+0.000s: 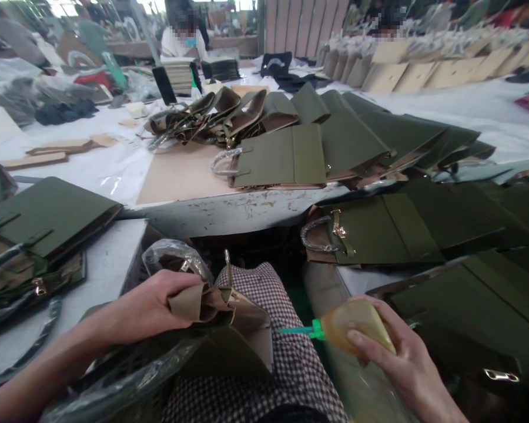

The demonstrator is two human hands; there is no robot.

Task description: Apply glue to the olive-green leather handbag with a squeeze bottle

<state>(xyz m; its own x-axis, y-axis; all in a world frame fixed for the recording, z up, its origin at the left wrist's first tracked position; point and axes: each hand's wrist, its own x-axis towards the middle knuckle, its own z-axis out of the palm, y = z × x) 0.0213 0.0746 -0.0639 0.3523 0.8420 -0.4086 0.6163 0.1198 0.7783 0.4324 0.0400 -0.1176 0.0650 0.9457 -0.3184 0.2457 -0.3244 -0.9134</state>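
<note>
Left hand (152, 305) is clamped on a folded tan flap of an olive bag (229, 338) that rests on the person's lap, over checked fabric (286, 352); the fingers pinch the crumpled lining near the bag's upper edge, where a small brass fitting stands up. Right hand (397, 355) is closed around a soft amber glue bottle (361, 326), thumb lying along its side, and the bottle's green nozzle (302, 331) points left toward the bag, close to its edge but apart from it.

Clear plastic wrap (171, 255) bunches just behind the left hand and runs under the forearm. On the white counter (229, 214) ahead, a tan board carries a row of finished olive bags (286, 155) laid overlapping, one with a plastic-wrapped handle facing the person. Another olive bag with a wrapped handle and brass clasp (370, 229) lies on a stack to the right, just beyond the right hand. More olive bags (48, 214) are piled to the left. Farther back, a seated person (183, 41) works at the counter, and tan cardboard pieces (427, 73) stand in a line at the far right.
</note>
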